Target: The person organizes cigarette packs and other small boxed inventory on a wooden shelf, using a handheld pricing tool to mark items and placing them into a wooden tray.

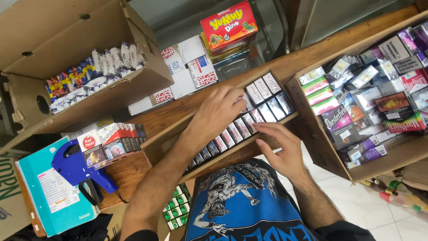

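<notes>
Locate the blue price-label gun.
In the head view, the blue price-label gun lies lower left on the wooden counter, between the teal notebook and upright packs.

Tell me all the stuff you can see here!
tray: one, wooden, middle, with rows of small packs
packs: many, dark and white, in the tray
right box: one, cardboard, full of mixed packs
left box: one, cardboard, holding wrapped sachets
price gun: one, blue, lower left
notebook: one, teal, lower left
snack box: one, red and yellow, top
left hand: on the packs
right hand: on the tray's front edge
</notes>
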